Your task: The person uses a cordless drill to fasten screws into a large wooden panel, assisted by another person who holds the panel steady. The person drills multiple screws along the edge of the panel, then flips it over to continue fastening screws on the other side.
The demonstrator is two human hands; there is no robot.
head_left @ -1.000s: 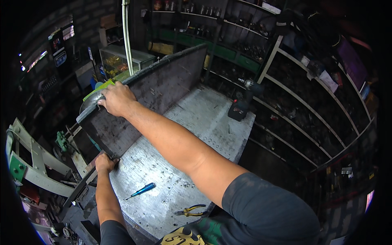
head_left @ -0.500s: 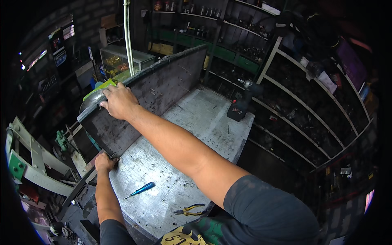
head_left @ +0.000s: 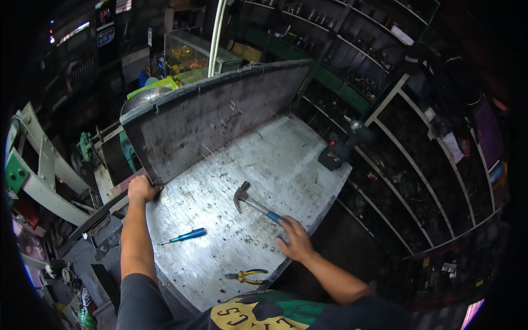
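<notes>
A claw hammer [head_left: 241,198] with a blue-ended handle lies on the grey, scarred bench top [head_left: 203,264]. My right hand [head_left: 297,242] is at the end of its handle, fingers spread and touching or just above it. A thick, dark board [head_left: 187,129] stands on edge along the bench's far left side, with several nails sticking out of its face. My left hand [head_left: 143,190] is closed at the board's lower near corner, by the bench edge; its fingers are partly hidden. A blue screwdriver [head_left: 190,235] and yellow-handled pliers [head_left: 246,276] lie nearer to me.
A cordless drill [head_left: 335,151] stands at the bench's far right edge. Metal shelving [head_left: 421,143] rises beyond it on the right. Behind the board are a metal bowl [head_left: 146,96] and a glass case [head_left: 190,52]. Left of the bench stands a pale, green-marked machine frame [head_left: 49,187].
My right hand has left the board's top edge and come down toward me to the hammer's handle. The hammer now shows. My left hand stays at the board's corner; the view has shifted.
</notes>
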